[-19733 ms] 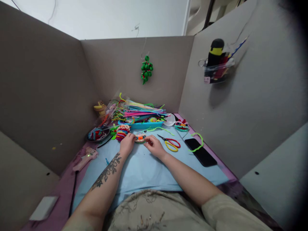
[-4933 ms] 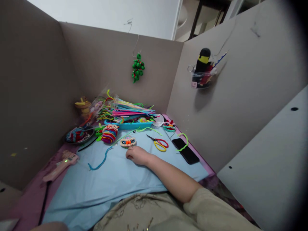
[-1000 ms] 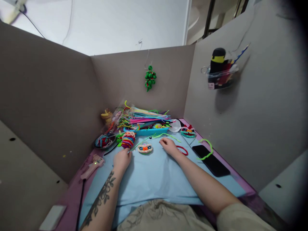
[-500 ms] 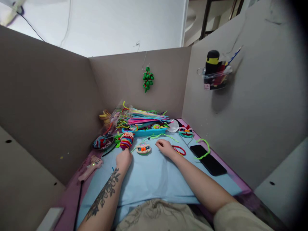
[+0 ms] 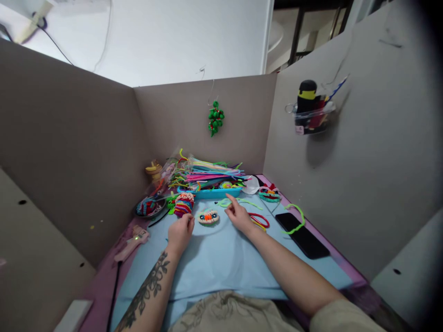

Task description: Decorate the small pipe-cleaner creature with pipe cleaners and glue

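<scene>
My left hand (image 5: 180, 232) rests on the blue paper sheet (image 5: 221, 267) with its fingers curled; what they hold, if anything, I cannot make out. Just right of it lies a small oval pipe-cleaner face (image 5: 208, 217) with an orange middle. My right hand (image 5: 239, 216) is on the other side of the face, fingertips pinched at the end of a green pipe cleaner (image 5: 242, 202). Red and yellow scissors (image 5: 259, 221) lie partly under that wrist.
A blue tray (image 5: 207, 192) piled with coloured pipe cleaners stands at the back, a striped wound piece (image 5: 183, 205) and a bowl (image 5: 149, 206) to its left. A pink glue gun (image 5: 131, 240) lies left, a black phone (image 5: 306, 229) right. Cardboard walls enclose three sides.
The green pipe cleaner that ran across in front of the face has drawn up toward my right hand. My left hand has shifted slightly nearer and curled more. The head camera has tilted a little.
</scene>
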Available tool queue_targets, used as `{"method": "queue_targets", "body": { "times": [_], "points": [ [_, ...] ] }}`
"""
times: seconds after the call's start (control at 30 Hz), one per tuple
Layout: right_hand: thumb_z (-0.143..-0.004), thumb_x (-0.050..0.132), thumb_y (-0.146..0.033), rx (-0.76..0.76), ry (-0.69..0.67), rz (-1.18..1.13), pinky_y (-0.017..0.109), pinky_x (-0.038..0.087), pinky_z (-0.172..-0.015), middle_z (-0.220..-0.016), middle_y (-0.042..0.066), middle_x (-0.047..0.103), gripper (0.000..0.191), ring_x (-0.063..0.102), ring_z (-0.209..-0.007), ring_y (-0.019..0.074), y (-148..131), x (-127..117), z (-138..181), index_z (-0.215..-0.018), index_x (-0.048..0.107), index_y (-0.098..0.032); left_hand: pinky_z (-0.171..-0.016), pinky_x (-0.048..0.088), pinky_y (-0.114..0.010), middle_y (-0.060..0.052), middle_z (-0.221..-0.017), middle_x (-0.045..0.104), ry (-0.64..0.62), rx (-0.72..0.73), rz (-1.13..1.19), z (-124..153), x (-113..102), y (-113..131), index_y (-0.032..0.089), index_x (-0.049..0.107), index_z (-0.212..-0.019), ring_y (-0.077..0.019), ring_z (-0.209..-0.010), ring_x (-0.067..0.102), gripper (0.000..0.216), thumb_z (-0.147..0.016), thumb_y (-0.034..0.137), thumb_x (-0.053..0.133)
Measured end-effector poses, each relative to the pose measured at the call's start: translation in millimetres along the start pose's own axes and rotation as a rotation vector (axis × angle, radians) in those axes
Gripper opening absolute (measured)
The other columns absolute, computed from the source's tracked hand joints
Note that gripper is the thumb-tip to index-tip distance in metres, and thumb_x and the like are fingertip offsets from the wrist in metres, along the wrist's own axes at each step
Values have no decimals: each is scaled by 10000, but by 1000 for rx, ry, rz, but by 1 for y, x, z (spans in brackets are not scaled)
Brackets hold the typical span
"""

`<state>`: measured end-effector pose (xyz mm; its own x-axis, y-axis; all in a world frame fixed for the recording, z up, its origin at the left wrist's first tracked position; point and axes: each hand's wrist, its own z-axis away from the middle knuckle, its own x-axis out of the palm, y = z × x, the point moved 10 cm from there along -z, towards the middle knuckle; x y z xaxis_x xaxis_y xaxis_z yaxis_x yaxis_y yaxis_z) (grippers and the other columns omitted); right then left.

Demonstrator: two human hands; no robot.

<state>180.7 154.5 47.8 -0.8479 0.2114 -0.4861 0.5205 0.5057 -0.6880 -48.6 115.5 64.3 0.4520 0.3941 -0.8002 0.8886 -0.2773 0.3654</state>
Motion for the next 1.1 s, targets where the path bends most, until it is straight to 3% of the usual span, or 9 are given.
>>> {"method": "queue_targets", "body": {
  "times": [0.1, 0.2, 0.4, 0.53, 0.63, 0.77, 0.97, 1.1],
  "points": [
    [-787, 450, -185, -36, -55, 12, 289, 449, -702, -809, 27, 647, 431, 582, -721, 160, -6, 10, 2, -1215, 502, -198, -634, 366, -248, -58, -706, 630, 44, 111, 161, 4, -4, 11, 219, 602, -814, -179, -668, 575, 173, -817, 344, 482],
    [-761, 447, -161, -39, -53, 24, 310, 452, -776, -919, 56, 670, 332, 602, -837, 182, -5, 12, 1, -1040, 623, -193, -628, 366, -246, -53, -710, 641, 37, 171, 122, 6, -1, 16, 215, 607, -824, -170, -665, 577, 194, -832, 336, 457],
    [-809, 426, -300, 90, 111, -14, 304, 461, -718, -866, 53, 680, 282, 612, -798, 201, 16, -14, -4, -929, 655, -188, -548, 298, -241, -52, -764, 665, -77, -5, -206, 0, 10, -7, 209, 603, -882, -173, -682, 589, 238, -859, 343, 407],
    [-839, 379, -415, 210, 262, -52, 268, 442, -594, -761, 50, 661, 378, 586, -658, 184, 36, -39, -3, -982, 628, -169, -522, 261, -238, -47, -721, 662, -86, -83, -203, -1, 1, -21, 204, 611, -869, -165, -644, 583, 297, -859, 407, 395],
    [-835, 373, -442, 213, 316, -63, 255, 426, -562, -754, 54, 650, 405, 565, -625, 173, 39, -48, -3, -993, 617, -160, -529, 276, -232, -33, -656, 647, -155, -38, -110, 2, 3, -21, 200, 630, -856, -153, -601, 566, 351, -860, 440, 374],
    [-825, 392, -437, 197, 322, -59, 262, 427, -583, -764, 62, 651, 383, 565, -651, 181, 37, -49, -2, -953, 623, -159, -550, 301, -227, -19, -667, 651, -358, 107, -16, 11, 19, -3, 216, 651, -852, -144, -608, 559, 335, -838, 449, 411],
    [-821, 415, -411, 173, 298, -42, 269, 432, -608, -770, 60, 657, 340, 578, -670, 187, 33, -42, -3, -913, 630, -165, -622, 343, -237, -56, -886, 637, -344, 72, -166, 15, 6, -3, 193, 595, -892, -174, -782, 576, 222, -767, 368, 541],
    [-812, 435, -380, 138, 284, -25, 280, 440, -654, -783, 61, 665, 304, 589, -708, 197, 31, -40, -4, -867, 646, -169, -623, 360, -258, -85, -877, 617, -459, 13, -293, 29, 13, -15, 169, 585, -832, -184, -746, 587, 128, -788, 239, 487]
  ]
}}
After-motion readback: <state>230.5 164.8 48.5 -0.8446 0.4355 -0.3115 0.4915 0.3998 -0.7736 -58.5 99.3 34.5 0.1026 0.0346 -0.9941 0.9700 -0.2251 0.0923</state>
